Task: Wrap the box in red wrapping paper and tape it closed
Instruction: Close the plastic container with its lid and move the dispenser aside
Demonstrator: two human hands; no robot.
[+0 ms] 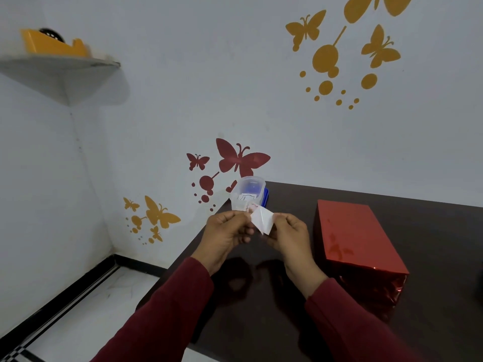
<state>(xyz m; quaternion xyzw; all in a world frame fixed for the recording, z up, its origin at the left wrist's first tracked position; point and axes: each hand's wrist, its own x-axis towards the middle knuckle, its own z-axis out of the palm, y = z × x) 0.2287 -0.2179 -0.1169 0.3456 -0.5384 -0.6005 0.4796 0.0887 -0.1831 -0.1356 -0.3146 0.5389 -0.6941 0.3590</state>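
Note:
A box covered in shiny red wrapping paper (359,241) lies on the dark table (261,309), to the right of my hands. Its near end shows crinkled folded paper. My left hand (224,236) and my right hand (290,237) are raised above the table's left part, both pinching a small white piece of paper or tape (261,220) between them. The piece is creased and stretched from one hand's fingertips to the other's. Both hands are apart from the box.
A clear plastic container with a blue lid (249,193) stands at the table's far left corner, just behind my hands. The table's left edge drops to a white floor. A wall shelf (60,66) at upper left carries a yellow object.

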